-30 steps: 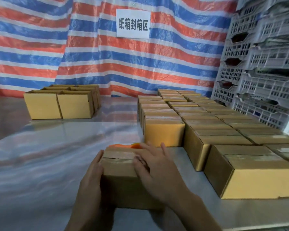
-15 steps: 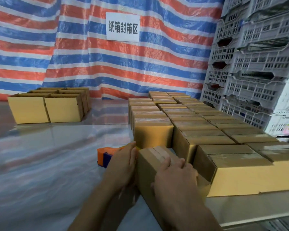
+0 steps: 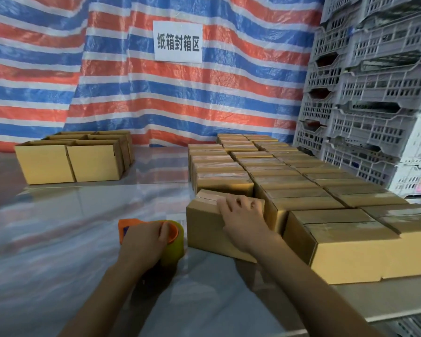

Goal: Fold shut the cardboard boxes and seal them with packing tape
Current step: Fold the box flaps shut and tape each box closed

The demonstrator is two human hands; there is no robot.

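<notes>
Resting the right hand [image 3: 241, 220] palm-down across the top of the sealed cardboard box [image 3: 204, 229], fingers [image 3: 231, 204] spread flat over the taped seam rather than curled round anything, probably to nudge it square against the block of finished boxes [image 3: 301, 181] filling the right side of the tabletop [image 3: 58, 239]. Sitting slightly skewed at the near left corner of that block, touching its neighbours, so apparently being lined up with the row. Wrapping the left hand [image 3: 144, 242] over the tape dispenser [image 3: 173, 242] just beside the box on its left, fingers curled closed around the orange-and-yellow roll, likely keeping it ready for the next carton. Waiting at the far left, well apart: a small group of open boxes [image 3: 71, 159] with flaps still up, presumably the remaining work. Standing behind: a striped tarp [image 3: 107, 93] with a white sign [image 3: 178, 41], and stacked grey crates [image 3: 374, 93] at the right.
</notes>
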